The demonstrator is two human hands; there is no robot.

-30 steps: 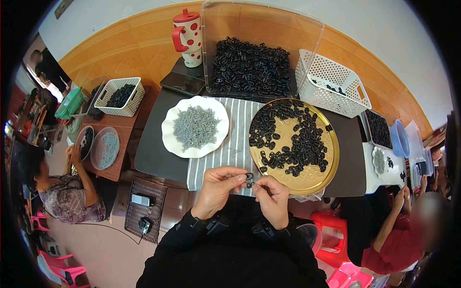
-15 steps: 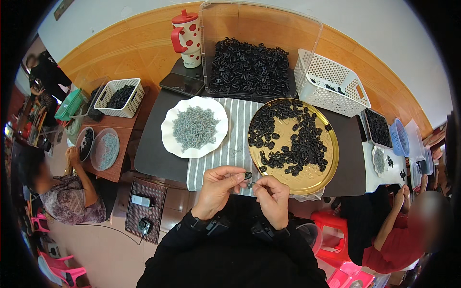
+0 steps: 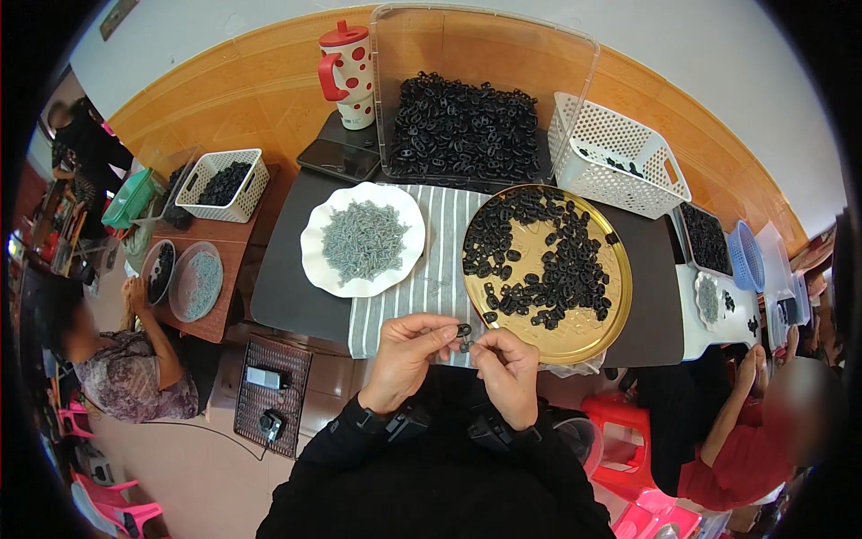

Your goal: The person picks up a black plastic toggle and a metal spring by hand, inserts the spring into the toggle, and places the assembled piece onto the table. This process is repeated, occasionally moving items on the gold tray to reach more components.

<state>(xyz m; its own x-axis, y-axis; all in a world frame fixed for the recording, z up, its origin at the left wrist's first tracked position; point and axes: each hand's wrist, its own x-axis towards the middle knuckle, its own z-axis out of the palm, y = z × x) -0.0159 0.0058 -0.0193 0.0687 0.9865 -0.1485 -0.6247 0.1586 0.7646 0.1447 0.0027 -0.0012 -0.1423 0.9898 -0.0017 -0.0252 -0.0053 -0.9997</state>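
Note:
My left hand (image 3: 409, 357) pinches a small black oval plastic part (image 3: 463, 331) between thumb and fingertips, above the near edge of a grey-and-white striped cloth (image 3: 449, 234). Close beside it, my right hand (image 3: 505, 370) has its fingertips pressed together at a tiny dark piece just below that part; its kind is too small to make out. A white scalloped plate (image 3: 316, 256) heaped with small grey screws (image 3: 364, 241) lies beyond my left hand. Beyond my right hand is a round gold tray (image 3: 575, 346) with many loose black parts (image 3: 575, 269).
At the back stand a clear bin (image 3: 485, 22) of black parts, a white perforated basket (image 3: 620, 184) and a red-lidded spotted tumbler (image 3: 350, 76). A phone (image 3: 339, 159) lies by the tumbler. Co-workers sit left and right at their own tables. Red stools (image 3: 620, 440) stand low right.
My hands hold nearly the same place and the black part stays in the left fingertips. The small piece at my right fingertips has shifted slightly.

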